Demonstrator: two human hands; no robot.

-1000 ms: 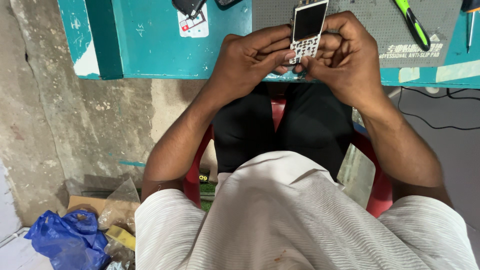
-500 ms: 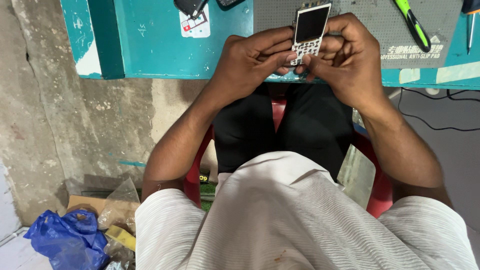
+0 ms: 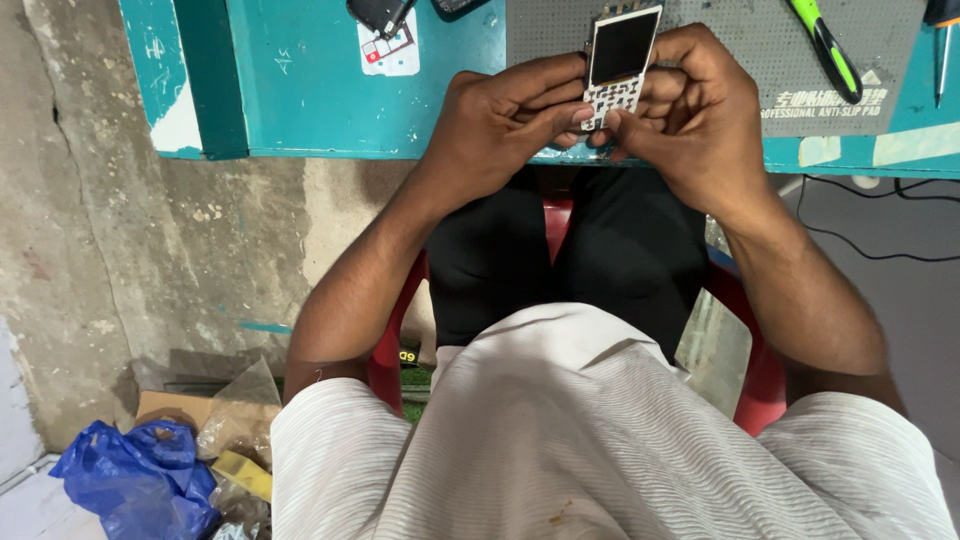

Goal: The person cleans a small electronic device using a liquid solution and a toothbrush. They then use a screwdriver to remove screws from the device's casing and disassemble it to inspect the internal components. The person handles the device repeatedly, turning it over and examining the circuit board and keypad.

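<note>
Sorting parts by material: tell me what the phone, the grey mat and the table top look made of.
Phone, held by the left hand and right hand: likely plastic, with a glossy dark screen and a pale keypad face. Grey mat: probably rubber or silicone, matte and finely dotted. Table top: teal paint, scuffed and chipped; the base underneath can't be told.

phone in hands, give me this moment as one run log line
left hand: holds phone | right hand: holds phone | phone: screen dark, over teal table edge | green tool: untouched on mat
</note>
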